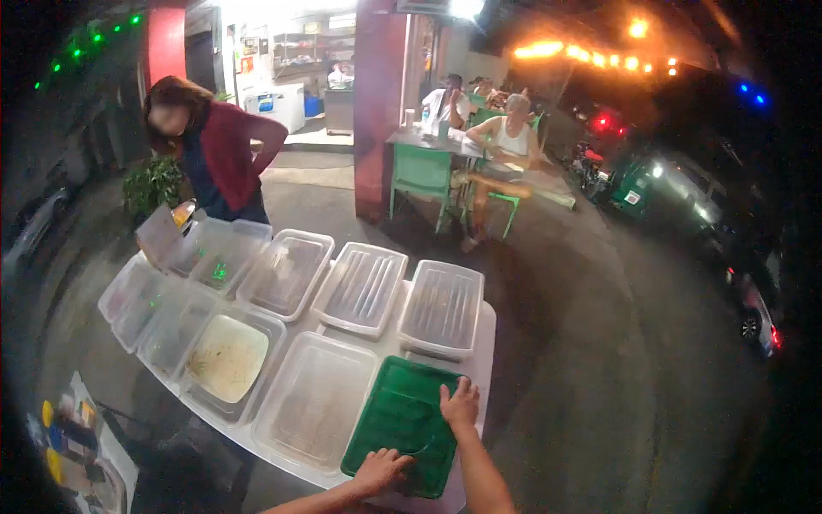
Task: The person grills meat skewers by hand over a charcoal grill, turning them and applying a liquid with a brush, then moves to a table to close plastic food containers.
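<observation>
A dark green plastic lid (401, 411) lies at the near right corner of a white table (489, 334), over what seems to be a storage box whose walls are hidden. My left hand (384, 472) rests on the lid's front part, its fingers bent against the surface. Up at the lid's right edge is my right hand (461, 403), thumb apart from the fingers, touching the top and rim. Directly left of the lid stands a clear plastic box (321, 401) with a translucent lid. Behind it are two more lidded boxes, one ribbed box (443, 308) and another (363, 289).
Farther left stand a lidded box (289, 273), a box with a cream-coloured bottom (230, 360) and several clear boxes (180, 327). A person in a maroon top (231, 154) bends beyond the table. People sit at a table by green chairs (420, 170); a pillar (379, 109) rises beside them.
</observation>
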`<state>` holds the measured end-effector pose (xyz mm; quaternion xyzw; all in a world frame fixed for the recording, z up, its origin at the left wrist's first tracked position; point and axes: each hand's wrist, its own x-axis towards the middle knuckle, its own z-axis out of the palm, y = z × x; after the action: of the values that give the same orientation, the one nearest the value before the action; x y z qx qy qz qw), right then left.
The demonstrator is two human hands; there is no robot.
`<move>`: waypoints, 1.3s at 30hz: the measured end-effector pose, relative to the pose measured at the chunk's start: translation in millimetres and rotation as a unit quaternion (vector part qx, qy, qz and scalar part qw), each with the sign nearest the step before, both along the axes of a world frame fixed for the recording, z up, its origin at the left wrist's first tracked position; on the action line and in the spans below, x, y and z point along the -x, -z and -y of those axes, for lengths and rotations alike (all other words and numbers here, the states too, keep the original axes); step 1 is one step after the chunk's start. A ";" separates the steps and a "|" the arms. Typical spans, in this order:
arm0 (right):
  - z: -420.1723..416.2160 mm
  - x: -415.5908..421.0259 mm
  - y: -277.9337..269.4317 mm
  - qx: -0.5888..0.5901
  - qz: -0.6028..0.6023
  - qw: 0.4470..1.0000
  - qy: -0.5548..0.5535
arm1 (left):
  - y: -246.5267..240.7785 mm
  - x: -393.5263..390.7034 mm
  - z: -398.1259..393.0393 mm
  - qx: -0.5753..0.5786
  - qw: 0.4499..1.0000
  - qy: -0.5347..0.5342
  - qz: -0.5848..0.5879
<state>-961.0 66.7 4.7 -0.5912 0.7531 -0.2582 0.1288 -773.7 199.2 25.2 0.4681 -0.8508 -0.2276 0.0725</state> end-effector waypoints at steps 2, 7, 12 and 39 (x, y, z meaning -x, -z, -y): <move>13.9 6.9 20.4 0.000 0.004 1.000 -0.010 | 33.4 -7.2 13.9 -0.029 0.999 0.022 -0.030; 12.1 14.2 47.2 0.002 0.005 1.000 0.000 | 61.5 -7.0 -9.8 0.015 0.996 -0.064 -0.058; 5.8 15.0 31.0 0.003 0.028 1.000 -0.011 | 37.9 1.9 -49.5 0.153 0.955 -0.224 -0.118; -165.8 -75.5 -244.6 0.442 0.000 0.888 -0.126 | 80.8 -160.2 -310.7 -0.356 0.764 -0.339 -0.418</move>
<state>-885.5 232.5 249.2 -0.6768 0.4809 -0.5455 -0.1145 -613.5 509.8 -55.5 0.5763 -0.3800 -0.6483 0.3212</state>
